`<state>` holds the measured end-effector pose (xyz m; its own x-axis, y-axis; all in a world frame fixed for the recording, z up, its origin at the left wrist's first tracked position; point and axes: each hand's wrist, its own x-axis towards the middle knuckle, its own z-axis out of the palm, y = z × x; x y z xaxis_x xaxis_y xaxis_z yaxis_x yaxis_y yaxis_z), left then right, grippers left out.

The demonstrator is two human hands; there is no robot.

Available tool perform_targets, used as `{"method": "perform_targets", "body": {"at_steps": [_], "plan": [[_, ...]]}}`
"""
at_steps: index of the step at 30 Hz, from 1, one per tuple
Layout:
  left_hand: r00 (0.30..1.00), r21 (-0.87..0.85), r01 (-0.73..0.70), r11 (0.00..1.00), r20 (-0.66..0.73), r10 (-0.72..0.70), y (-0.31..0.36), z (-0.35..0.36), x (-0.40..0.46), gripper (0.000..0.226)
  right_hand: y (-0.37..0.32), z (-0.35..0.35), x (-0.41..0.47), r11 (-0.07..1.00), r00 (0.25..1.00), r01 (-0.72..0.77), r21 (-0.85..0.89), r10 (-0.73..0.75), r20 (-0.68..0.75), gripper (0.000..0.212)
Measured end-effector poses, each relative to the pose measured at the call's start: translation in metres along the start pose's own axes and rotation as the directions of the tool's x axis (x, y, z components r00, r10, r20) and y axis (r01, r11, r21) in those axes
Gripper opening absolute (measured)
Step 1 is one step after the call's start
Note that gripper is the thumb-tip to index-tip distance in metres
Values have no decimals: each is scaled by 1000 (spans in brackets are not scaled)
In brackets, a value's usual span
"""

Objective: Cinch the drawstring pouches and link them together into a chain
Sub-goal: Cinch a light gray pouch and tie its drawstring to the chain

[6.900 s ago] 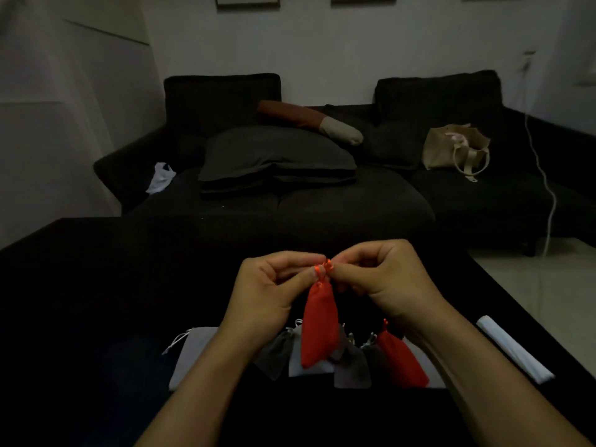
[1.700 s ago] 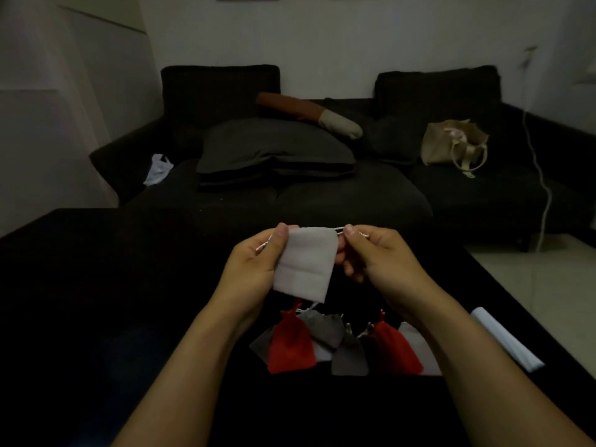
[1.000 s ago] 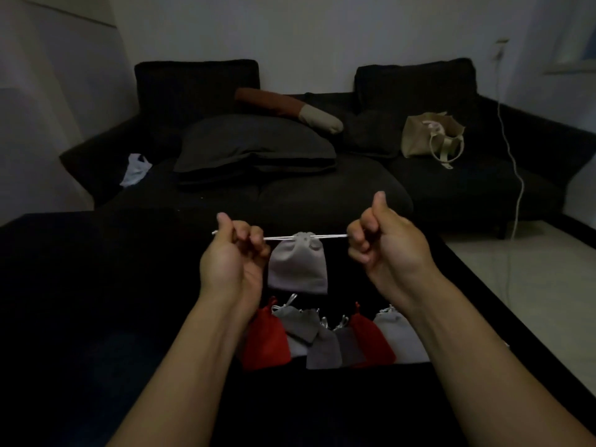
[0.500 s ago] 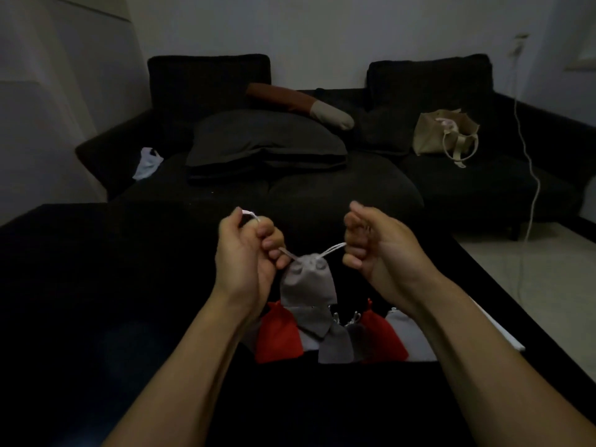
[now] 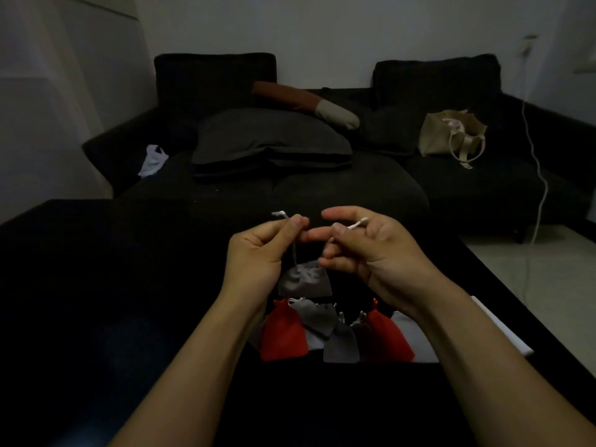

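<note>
A cinched light grey pouch [image 5: 304, 282] hangs by its two drawstrings above the black table [image 5: 96, 285]. My left hand [image 5: 258, 253] pinches the left string, whose knotted end sticks up above the fingers. My right hand [image 5: 364, 250] pinches the right string, its white end poking out over the thumb. The fingertips of both hands nearly meet above the pouch. Below it lies a row of several cinched pouches: a red one [image 5: 283, 333], grey ones [image 5: 340, 345], another red one [image 5: 385, 337] and a pale one [image 5: 419, 343].
A white strip [image 5: 503, 330] lies near the table's right edge. Beyond the table stands a dark sofa [image 5: 322, 175] with a grey cushion [image 5: 267, 140], a beige tote bag [image 5: 451, 133] and a white plastic bag [image 5: 153, 159]. A white cable [image 5: 538, 175] hangs at right.
The red pouch went down onto the row and a flat grey pouch was picked up. Its strings were pulled apart to cinch it; now both hands have come together above it.
</note>
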<state>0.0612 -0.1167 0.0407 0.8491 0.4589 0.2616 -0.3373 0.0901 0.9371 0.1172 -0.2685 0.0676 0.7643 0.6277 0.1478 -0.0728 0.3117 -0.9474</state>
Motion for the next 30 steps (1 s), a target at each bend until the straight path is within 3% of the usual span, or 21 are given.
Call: {"method": "perform_targets", "body": {"at_steps": [3, 5, 9, 13, 15, 17, 21, 26, 30], "plan": [[999, 102, 36, 994, 35, -40, -2, 3, 0, 29, 0, 6, 0, 975, 996, 88, -204, -92, -12, 16], [989, 144, 57, 988, 127, -75, -3, 2, 0, 36, -4, 8, -1, 917, 977, 194, -350, -212, -16, 22], [957, 86, 160, 983, 229, -176, 0, 5, -3, 38, -10, 5, -1, 891, 954, 284, -356, -300, 8, 28], [930, -102, 268, 958, 288, -230, 5, 16, -9, 38, -4, 2, 1, 928, 980, 196, -318, -197, 30, 22], [898, -164, 338, 927, 352, -265, 8, 15, -9, 51, -1, 2, 0, 956, 992, 115, -271, -123, -13, 23], [877, -97, 333, 938, 398, -270, 9, 13, -10, 54, 1, 2, 0, 960, 994, 71, -272, -91, -61, 22], [915, 145, 144, 979, 357, -188, 3, 13, -12, 39, 2, -2, 1, 905, 986, 48, -422, -112, -127, 21], [916, 152, 192, 970, 328, -233, 2, 12, -9, 50, 2, -7, 3, 925, 985, 16, -380, -79, -150, 17], [923, 179, 180, 967, 310, -229, -2, 14, -8, 41, 2, -7, 3, 919, 982, 28, -393, -99, -161, 22]]}}
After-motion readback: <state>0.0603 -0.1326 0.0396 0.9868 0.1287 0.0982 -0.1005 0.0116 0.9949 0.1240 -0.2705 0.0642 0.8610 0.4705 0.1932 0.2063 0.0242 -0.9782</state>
